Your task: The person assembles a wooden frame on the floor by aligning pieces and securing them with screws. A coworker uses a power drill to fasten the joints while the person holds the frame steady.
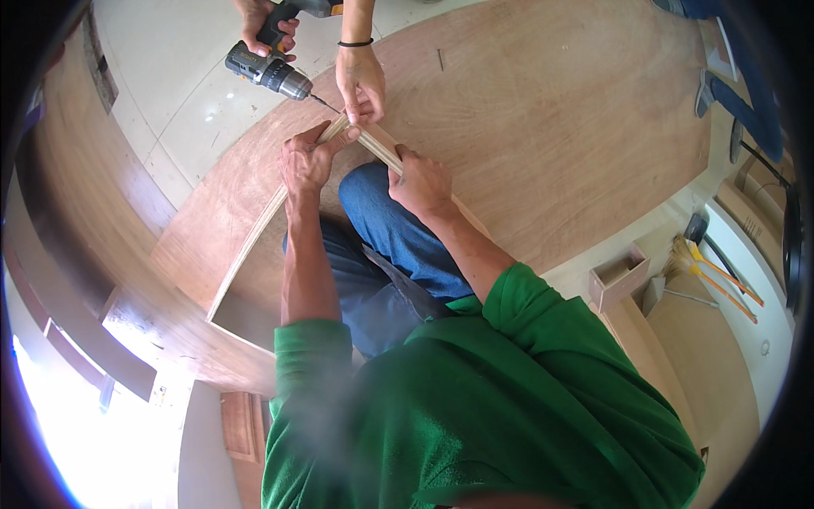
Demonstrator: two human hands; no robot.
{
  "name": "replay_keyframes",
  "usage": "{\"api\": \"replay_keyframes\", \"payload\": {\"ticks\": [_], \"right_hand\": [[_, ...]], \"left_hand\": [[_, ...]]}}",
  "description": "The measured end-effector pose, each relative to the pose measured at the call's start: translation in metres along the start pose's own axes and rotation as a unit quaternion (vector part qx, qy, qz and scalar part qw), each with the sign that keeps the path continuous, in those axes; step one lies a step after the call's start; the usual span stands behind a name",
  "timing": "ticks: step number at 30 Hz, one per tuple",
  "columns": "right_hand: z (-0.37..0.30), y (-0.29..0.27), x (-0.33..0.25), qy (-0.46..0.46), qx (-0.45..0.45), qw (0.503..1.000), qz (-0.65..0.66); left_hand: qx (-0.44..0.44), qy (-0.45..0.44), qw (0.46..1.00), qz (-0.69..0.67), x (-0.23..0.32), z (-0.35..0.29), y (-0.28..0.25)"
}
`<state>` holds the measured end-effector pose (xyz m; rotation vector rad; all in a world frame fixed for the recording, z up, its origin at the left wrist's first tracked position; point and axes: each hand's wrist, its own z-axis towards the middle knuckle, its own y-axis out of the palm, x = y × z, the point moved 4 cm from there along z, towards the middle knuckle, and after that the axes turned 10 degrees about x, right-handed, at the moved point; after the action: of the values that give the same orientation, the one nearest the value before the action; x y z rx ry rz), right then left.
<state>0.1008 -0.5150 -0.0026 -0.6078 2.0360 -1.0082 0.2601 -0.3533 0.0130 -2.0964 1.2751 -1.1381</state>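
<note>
Beyond blue jeans [394,216], pale stripe-edged wooden frame [378,148], wearer's two hands [306,161] [421,181] gripping it from either side

Pale floor tiles [140,127] with thin joints spread ahead of you on the left, catching a few soft glints, while strong white light [59,433] washes out your lower-left edge. A broad plywood sheet [585,127] covers much of the floor before you. To your right, a yellow broom [681,256] rests near a small open wooden box [617,287], with brown cartons [767,202] farther out.
</note>
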Motion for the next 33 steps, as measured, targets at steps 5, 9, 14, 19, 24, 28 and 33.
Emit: {"api": "replay_keyframes", "payload": {"ticks": [5,9,14,19,24,28,33], "right_hand": [[-0.0007,0.0019,0.0014,0.018,-0.016,1.0,-0.001],[0.0,0.0007,-0.0005,0.011,-0.011,1.0,-0.01],[0.001,-0.0022,-0.0035,0.024,-0.028,0.999,-0.01],[0.0014,-0.0044,-0.0052,0.022,-0.025,0.999,-0.01],[0.0013,-0.0027,-0.0044,0.013,-0.006,1.0,-0.01],[0.001,-0.0023,-0.0046,0.02,-0.006,1.0,-0.008],[0.0007,-0.002,-0.005,0.026,-0.035,0.999,-0.009]], "left_hand": [[-0.002,0.0,1.0,-0.002,0.0002,-0.0002,-0.0016],[-0.012,0.003,1.0,-0.007,0.0025,-0.0009,-0.0033],[-0.011,0.006,1.0,-0.006,0.0048,-0.001,-0.0056],[0.012,0.025,1.0,0.003,0.0001,0.001,-0.0039],[0.034,0.043,0.998,0.031,-0.0046,0.0032,0.0011],[0.023,0.033,0.999,0.008,-0.0038,0.0023,0.0008],[0.015,0.019,1.0,-0.014,-0.0011,-0.0013,-0.0035]]}}
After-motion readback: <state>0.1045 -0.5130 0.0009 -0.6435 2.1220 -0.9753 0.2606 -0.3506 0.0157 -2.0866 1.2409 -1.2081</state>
